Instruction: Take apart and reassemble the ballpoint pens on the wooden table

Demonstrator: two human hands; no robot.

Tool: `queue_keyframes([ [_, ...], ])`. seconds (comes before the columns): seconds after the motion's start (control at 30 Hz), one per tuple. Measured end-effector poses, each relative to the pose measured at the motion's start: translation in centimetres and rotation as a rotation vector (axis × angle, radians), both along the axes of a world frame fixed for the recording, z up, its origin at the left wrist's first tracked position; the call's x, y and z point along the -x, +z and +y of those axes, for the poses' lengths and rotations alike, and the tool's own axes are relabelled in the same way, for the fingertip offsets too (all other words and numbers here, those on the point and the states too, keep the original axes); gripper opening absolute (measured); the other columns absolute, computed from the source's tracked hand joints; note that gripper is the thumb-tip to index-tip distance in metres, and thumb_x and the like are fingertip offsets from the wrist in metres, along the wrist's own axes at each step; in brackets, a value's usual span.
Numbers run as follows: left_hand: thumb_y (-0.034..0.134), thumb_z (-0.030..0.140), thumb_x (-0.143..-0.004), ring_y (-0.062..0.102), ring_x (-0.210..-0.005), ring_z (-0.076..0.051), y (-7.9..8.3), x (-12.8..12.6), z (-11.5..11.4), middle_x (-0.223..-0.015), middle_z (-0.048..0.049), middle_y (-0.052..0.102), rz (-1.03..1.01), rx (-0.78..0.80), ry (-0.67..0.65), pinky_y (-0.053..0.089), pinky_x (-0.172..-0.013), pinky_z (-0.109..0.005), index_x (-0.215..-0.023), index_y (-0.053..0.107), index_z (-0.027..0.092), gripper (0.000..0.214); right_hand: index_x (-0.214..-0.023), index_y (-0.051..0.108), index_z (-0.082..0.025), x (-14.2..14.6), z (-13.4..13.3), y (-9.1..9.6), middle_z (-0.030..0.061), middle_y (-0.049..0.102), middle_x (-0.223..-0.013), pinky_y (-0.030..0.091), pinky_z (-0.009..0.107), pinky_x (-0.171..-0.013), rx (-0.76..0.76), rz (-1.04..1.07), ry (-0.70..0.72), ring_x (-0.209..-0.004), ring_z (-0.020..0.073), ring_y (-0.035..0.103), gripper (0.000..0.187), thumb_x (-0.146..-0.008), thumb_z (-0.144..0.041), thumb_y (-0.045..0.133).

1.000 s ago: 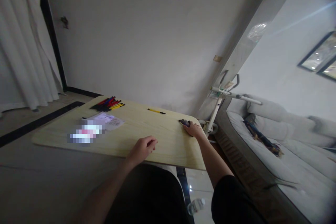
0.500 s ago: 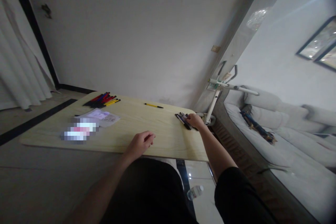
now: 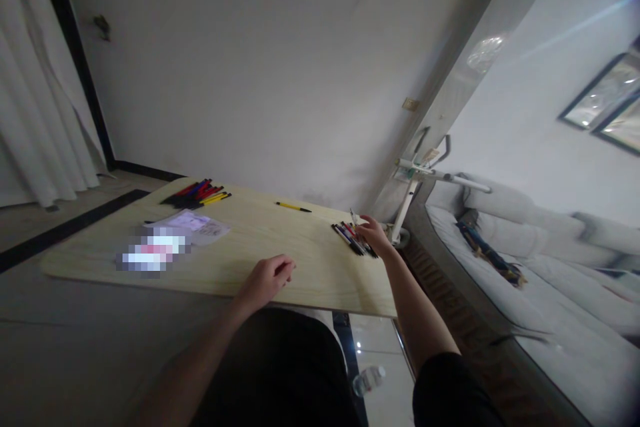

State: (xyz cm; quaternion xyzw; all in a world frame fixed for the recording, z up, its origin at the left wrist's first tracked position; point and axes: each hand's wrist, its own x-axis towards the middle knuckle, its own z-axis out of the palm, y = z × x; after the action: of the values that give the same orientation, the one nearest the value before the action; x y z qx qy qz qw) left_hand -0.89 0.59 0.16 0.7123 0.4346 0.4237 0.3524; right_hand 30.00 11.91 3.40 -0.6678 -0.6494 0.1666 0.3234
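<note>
My right hand is closed on a pen with a pale, whitish barrel, which stands up tilted out of its fingertips. Beneath and beside that hand, a row of pens with dark, white and red parts lies on the table; the hand hides some of them. My left hand rests near the table's front edge, fingers curled in, with nothing seen in them. A single yellow pen with a black end lies alone near the back edge.
On the wooden table, a pile of red, blue, black and yellow pens lies at the back left. Before it are a printed sheet and a blurred-out bright object. A bottle lies on the floor; a grey sofa stands right.
My right hand has lifted slightly from the row of pens, and a pale pen now shows upright in its fingers. My left hand has stayed in place. The view has shifted slightly.
</note>
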Motion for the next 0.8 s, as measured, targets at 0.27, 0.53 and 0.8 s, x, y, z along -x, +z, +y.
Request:
queue_keyframes([
  [0.27, 0.038, 0.040, -0.080, 0.049, -0.052, -0.011, -0.2, 0.2, 0.1, -0.058, 0.0007, 0.055, 0.012, 0.009, -0.012, 0.034, -0.051, -0.021, -0.073, 0.056, 0.016, 0.030, -0.075, 0.047, -0.019, 2.5, -1.9, 0.6, -0.0021, 0.053, -0.066, 0.045, 0.023, -0.057, 0.105, 1.127, 0.421, -0.058, 0.0101, 0.053, 0.016, -0.064, -0.018, 0.059],
  [0.53, 0.037, 0.038, -0.080, 0.048, -0.051, -0.010, -0.3, 0.1, 0.2, -0.058, 0.0010, 0.054, 0.012, 0.001, -0.019, 0.034, -0.051, -0.021, -0.071, 0.055, 0.016, 0.029, -0.052, 0.029, -0.020, 3.6, -3.2, 3.9, -0.0042, 0.031, -0.047, 0.035, 0.023, -0.043, 0.135, 1.364, 0.479, -0.044, 0.0101, 0.035, 0.043, -0.072, -0.058, 0.037],
  [0.8, 0.038, 0.039, -0.080, 0.048, -0.052, -0.011, -0.4, 0.1, 0.2, -0.057, 0.0010, 0.054, 0.013, -0.008, -0.013, 0.034, -0.051, -0.021, -0.071, 0.056, 0.016, 0.030, -0.053, 0.032, -0.020, 2.7, -3.2, 4.2, -0.0052, 0.027, -0.045, 0.027, 0.021, -0.037, 0.115, 1.348, 0.487, -0.040, 0.0090, 0.028, 0.039, -0.072, -0.054, 0.035],
])
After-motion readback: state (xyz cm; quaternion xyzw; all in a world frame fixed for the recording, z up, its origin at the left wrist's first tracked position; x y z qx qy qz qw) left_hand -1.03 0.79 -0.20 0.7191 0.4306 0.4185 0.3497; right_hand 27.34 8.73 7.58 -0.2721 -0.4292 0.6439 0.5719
